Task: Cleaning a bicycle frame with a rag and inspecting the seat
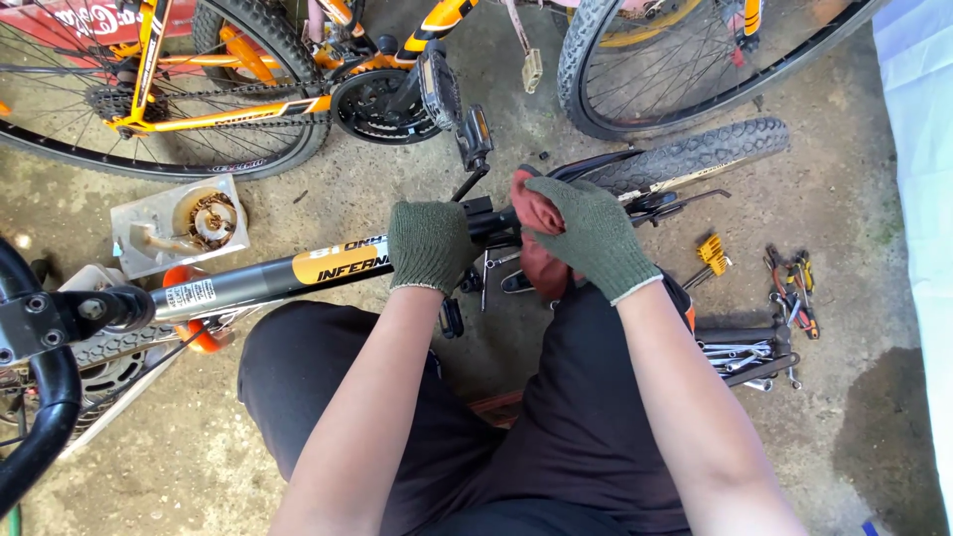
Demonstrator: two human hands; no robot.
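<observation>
A bicycle lies on its side across my knees, its black and orange frame tube (268, 278) running from the handlebar stem at the left toward the middle. My left hand (429, 244), in a green knit glove, is closed around that tube near the crank. My right hand (588, 234), gloved the same, presses a red rag (536, 260) against the frame just right of it. A black pedal (475, 137) sticks up behind my hands. The rear tyre (695, 155) stretches off to the right.
An orange bicycle (199, 89) stands at the back, a second wheel (685, 60) beside it. A tub holding a metal part (181, 230) sits at the left. Hand tools (791, 288), a yellow tool (712, 254) and a box of wrenches (743, 352) lie at the right on concrete.
</observation>
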